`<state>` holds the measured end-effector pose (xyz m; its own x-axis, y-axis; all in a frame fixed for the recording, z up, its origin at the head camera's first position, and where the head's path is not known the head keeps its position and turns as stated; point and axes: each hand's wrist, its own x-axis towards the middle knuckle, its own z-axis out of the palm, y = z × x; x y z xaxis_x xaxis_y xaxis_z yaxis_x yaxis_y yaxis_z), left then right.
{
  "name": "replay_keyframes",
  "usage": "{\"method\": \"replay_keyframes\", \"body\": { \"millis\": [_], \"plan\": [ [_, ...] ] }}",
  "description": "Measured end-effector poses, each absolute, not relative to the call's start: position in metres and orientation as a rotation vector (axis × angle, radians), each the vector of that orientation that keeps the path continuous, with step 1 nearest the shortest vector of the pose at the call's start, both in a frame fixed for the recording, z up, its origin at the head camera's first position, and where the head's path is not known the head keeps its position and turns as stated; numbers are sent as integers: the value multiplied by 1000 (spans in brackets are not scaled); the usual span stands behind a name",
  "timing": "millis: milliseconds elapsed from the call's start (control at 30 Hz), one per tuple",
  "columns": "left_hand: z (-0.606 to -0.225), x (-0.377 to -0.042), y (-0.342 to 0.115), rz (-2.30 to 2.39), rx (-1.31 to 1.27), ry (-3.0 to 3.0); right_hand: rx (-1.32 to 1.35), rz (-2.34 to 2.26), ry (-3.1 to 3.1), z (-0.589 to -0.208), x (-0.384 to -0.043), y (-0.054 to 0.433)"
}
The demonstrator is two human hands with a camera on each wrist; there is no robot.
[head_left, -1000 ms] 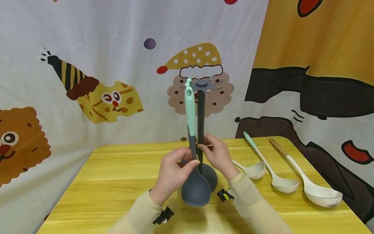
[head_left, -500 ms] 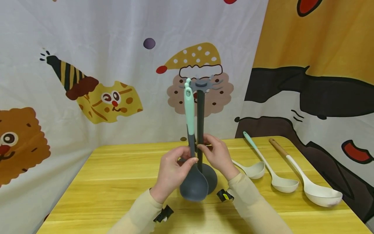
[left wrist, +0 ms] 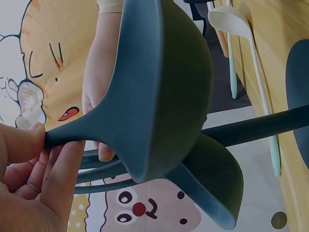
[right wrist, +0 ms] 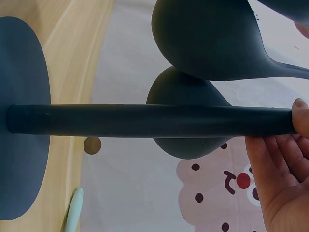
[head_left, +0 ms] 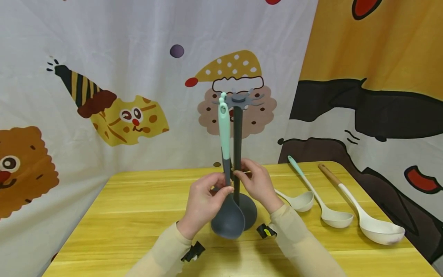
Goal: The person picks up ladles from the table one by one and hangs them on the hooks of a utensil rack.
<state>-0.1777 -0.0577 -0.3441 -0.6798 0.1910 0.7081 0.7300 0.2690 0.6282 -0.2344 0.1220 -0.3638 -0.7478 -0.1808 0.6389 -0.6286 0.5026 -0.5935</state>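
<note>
My left hand pinches the neck of a dark grey ladle with a mint handle. The ladle stands upright, handle top at the hook crown of a dark utensil stand; whether it is hooked I cannot tell. My right hand grips the stand's pole, thumb on the near side. The round base is on the table, partly behind the ladle. In the left wrist view a smaller dark bowl hangs behind the held ladle; in the right wrist view it shows behind the pole.
Three white ladles lie on the right of the wooden table: a short one partly behind my right hand, a mint-handled one, and a large wood-handled one. A cartoon-printed curtain hangs behind the table.
The ladle's bowl has shifted slightly left and up, with my left hand moving a little with it. My right hand stays on the pole, and the stand has not visibly moved.
</note>
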Motion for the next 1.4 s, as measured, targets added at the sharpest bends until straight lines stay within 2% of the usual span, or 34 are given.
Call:
{"method": "replay_keyframes", "body": {
  "millis": [900,1400],
  "plan": [
    [-342,-177,-56,-1459,-812,-2133,670,1194,-2257,-363,-233,122],
    [-345,-173,-72,-1416,-753,-2112,678,1199,-2256,-363,-233,123]
  ]
}}
